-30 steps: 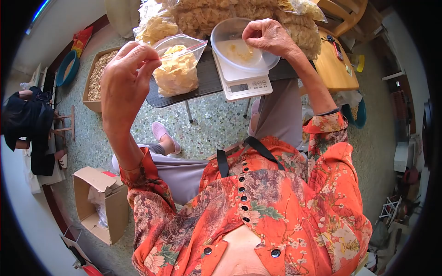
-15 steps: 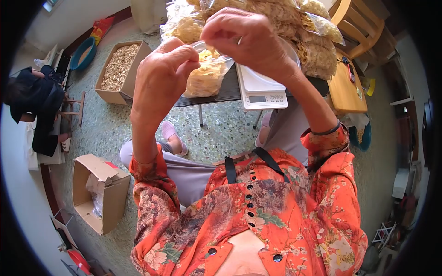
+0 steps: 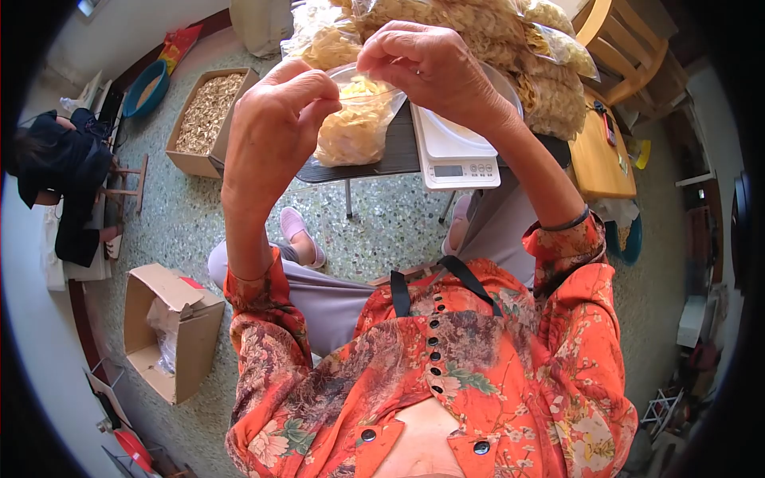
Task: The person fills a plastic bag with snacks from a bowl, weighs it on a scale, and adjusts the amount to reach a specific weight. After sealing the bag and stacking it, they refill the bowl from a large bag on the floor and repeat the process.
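A clear plastic bag (image 3: 355, 131) filled with pale yellow dried slices stands upright on the dark table. My left hand (image 3: 283, 111) pinches the left side of the bag's top edge. At the right side of that edge, my right hand (image 3: 422, 68) has its thumb and fingers pinched together on the plastic. The bag's mouth stretches between both hands. Just right of the bag, a white digital scale (image 3: 458, 171) carries a round, pale dish, partly hidden behind my right forearm.
Filled bags (image 3: 478, 40) are stacked along the table's back. A wooden chair (image 3: 625, 48) and small wooden table (image 3: 602, 159) stand right. On the floor at left are a carton of dried pieces (image 3: 209, 115) and an open cardboard box (image 3: 171, 334). Another person (image 3: 68, 175) sits far left.
My right hand has lowered slightly and moved right, now pinching the bag's edge. The bag's mouth is pulled wider and flatter between my hands.
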Motion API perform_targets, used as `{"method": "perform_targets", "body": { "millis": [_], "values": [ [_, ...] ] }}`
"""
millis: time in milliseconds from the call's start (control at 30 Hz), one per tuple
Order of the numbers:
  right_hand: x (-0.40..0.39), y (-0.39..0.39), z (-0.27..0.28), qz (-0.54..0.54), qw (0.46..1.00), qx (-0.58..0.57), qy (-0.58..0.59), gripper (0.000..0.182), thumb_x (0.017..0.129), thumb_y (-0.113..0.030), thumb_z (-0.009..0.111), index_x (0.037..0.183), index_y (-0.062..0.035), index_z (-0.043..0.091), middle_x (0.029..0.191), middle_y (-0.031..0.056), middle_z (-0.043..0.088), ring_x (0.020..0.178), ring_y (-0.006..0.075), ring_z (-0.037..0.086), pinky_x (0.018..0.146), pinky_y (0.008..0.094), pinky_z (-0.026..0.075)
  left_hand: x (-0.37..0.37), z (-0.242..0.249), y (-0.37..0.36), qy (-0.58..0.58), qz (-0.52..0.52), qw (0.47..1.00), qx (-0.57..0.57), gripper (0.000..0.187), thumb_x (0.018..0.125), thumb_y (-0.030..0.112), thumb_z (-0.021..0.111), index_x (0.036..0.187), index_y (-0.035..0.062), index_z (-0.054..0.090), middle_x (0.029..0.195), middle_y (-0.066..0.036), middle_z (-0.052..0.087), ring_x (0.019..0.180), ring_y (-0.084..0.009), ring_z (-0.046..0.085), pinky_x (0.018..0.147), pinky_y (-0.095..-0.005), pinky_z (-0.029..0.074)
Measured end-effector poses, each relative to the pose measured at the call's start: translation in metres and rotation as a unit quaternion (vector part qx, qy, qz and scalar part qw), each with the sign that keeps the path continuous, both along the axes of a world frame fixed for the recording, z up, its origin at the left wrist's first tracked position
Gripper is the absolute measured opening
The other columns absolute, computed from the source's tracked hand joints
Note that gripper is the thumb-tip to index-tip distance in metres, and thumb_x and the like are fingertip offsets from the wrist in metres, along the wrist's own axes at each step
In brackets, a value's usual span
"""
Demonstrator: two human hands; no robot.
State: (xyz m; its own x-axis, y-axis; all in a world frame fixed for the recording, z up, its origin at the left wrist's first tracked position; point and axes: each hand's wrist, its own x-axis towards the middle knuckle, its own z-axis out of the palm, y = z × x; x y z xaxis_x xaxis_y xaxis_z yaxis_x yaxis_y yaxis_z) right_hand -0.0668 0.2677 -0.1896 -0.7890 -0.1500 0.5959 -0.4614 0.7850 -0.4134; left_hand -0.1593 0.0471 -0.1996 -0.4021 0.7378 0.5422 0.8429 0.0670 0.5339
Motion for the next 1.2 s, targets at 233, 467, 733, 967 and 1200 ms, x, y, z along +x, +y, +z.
{"method": "perform_targets", "body": {
  "millis": [233,467,733,967,1200],
  "values": [
    [-0.008,-0.01,-0.003,0.01,0.997,0.035,0.065,0.004,0.088,0.001,0.07,0.092,-0.0015,0.071,0.087,0.0124,0.073,0.079,0.0242,0.072,0.073,0.0346,0.057,0.003,-0.001,0.005,-0.042,-0.008,0.999,0.015,0.01,0.084,0.004,0.077,0.092,0.0022,0.071,0.087,-0.012,0.065,0.074,-0.0291,0.068,0.065,-0.0364,0.052],
    [0.019,0.005,0.008,-0.034,0.979,-0.202,0.013,0.007,0.09,-0.005,0.069,0.096,-0.0021,0.072,0.086,0.0123,0.072,0.078,0.0185,0.069,0.072,0.0312,0.056,-0.003,-0.004,0.002,-0.04,-0.005,0.999,0.001,0.009,0.087,0.002,0.075,0.095,0.0012,0.071,0.09,-0.011,0.066,0.079,-0.0245,0.073,0.066,-0.0333,0.054],
    [0.054,0.091,-0.061,-0.194,0.948,0.137,-0.214,0.025,0.09,-0.02,0.07,0.111,-0.0073,0.071,0.102,0.0117,0.071,0.099,0.0307,0.069,0.091,0.0407,0.054,0.001,-0.005,0.0,-0.041,-0.011,0.999,-0.022,0.007,0.091,-0.002,0.073,0.096,-0.0044,0.069,0.094,-0.004,0.063,0.083,-0.0102,0.065,0.07,-0.0234,0.053],
    [0.059,0.092,-0.084,-0.145,0.935,0.172,-0.274,0.04,0.092,-0.022,0.07,0.13,-0.0127,0.064,0.122,0.0121,0.062,0.116,0.0323,0.06,0.102,0.0428,0.048,0.002,-0.003,0.002,-0.054,-0.009,0.998,-0.02,0.009,0.088,0.004,0.075,0.094,0.0003,0.07,0.09,-0.01,0.066,0.079,-0.0219,0.072,0.064,-0.0311,0.054],
    [0.065,0.094,-0.089,-0.12,0.948,0.14,-0.261,0.034,0.086,-0.014,0.073,0.119,-0.012,0.069,0.118,0.0109,0.062,0.113,0.0323,0.062,0.1,0.0425,0.049,0.005,-0.003,0.002,-0.041,-0.001,0.998,-0.038,0.006,0.092,-0.003,0.071,0.096,-0.0044,0.068,0.093,-0.004,0.062,0.08,-0.0097,0.063,0.071,-0.0235,0.052]
  ]
}}
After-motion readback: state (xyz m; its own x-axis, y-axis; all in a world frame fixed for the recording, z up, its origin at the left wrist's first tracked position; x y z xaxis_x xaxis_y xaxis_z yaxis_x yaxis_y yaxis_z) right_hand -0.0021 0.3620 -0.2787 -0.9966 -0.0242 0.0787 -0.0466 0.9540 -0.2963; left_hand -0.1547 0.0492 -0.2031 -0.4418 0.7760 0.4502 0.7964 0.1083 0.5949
